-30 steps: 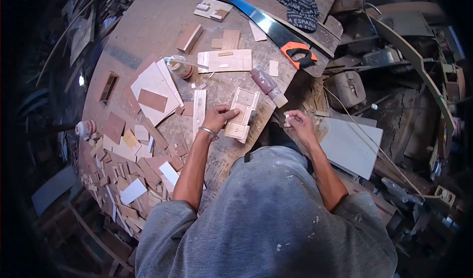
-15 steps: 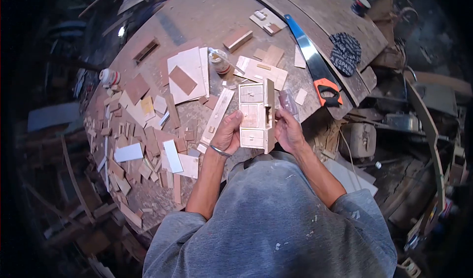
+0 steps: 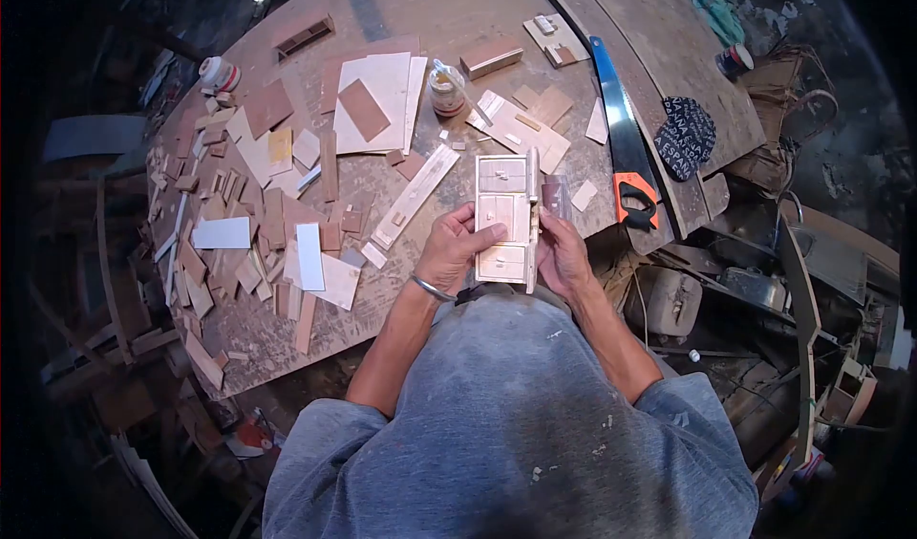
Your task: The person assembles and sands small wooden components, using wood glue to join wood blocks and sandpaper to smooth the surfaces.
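A small wooden cabinet point(image 3: 503, 178) with three small fronts stands upright between my hands, close to my body. My left hand point(image 3: 457, 250) is closed on its left side, the thumb lying across the middle front. On the other side my right hand point(image 3: 564, 252) grips the right edge, its fingers partly hidden behind the cabinet. Beyond the cabinet are a thin wooden panel point(image 3: 544, 142) with small pieces on it and an open jar point(image 3: 446, 95) with a brush. A long wooden strip point(image 3: 413, 204) lies to the left.
Many wood scraps point(image 3: 220, 252) cover the left of the worktable point(image 3: 401, 13). A handsaw point(image 3: 635, 195) with an orange handle lies at the right, beside a dark patterned cap point(image 3: 685, 138). A white jar point(image 3: 220, 74) stands at the far left.
My left thumb has moved onto the cabinet's middle front. The cabinet is turned slightly, so its right-side opening shows less. The camera view has shifted.
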{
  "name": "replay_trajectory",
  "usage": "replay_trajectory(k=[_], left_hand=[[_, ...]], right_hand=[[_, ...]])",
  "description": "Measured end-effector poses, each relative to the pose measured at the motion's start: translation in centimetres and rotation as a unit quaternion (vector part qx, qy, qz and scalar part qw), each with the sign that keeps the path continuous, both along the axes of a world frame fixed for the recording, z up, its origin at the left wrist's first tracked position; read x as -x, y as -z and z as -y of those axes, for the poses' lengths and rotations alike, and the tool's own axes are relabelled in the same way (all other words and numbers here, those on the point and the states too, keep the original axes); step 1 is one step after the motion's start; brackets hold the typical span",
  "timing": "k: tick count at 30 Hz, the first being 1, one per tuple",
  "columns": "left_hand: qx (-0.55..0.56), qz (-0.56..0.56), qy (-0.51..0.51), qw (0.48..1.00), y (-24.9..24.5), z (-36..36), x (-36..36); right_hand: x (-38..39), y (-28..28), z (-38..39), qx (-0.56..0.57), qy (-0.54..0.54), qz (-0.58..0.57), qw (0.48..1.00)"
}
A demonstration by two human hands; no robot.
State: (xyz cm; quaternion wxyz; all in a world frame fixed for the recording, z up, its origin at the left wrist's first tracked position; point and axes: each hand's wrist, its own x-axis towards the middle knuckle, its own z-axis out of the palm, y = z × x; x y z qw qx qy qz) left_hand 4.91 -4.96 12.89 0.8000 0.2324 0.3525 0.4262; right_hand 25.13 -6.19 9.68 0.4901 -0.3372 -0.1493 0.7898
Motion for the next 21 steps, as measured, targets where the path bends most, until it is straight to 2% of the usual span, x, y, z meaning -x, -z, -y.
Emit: replay_trajectory(k=[2,5,8,11,14,17,21], left_hand=[[0.004,-0.026,-0.027,0.999,-0.2,0.6,-0.8],[0.006,-0.017,-0.028,0.999,0.2,1.2,-0.7],[-0.018,-0.020,-0.079,0.997,0.1,1.9,-0.8],[-0.027,-0.025,-0.073,0.997,0.1,2.1,-0.2],[-0.042,-0.051,-0.066,0.996,0.0,2.6,0.4],[-0.027,-0.050,-0.017,0.998,0.5,2.6,1.6],[0.001,-0.008,-0.030,1.000,-0.5,2.9,1.8]], right_hand=[[0.0,1.0,0.4,-0.001,-0.002,0.003,1.000],[0.4,-0.1,0.8,0.018,0.013,0.021,1.000],[0.5,-0.7,1.3,0.033,0.029,0.034,0.998],[0.6,-1.5,1.8,0.018,0.017,0.049,0.998],[0.3,0.1,2.4,-0.041,0.003,0.070,0.997],[1.2,-2.3,2.8,-0.019,0.015,0.135,0.991],[2.7,-4.4,3.0,-0.035,0.052,0.238,0.969]])
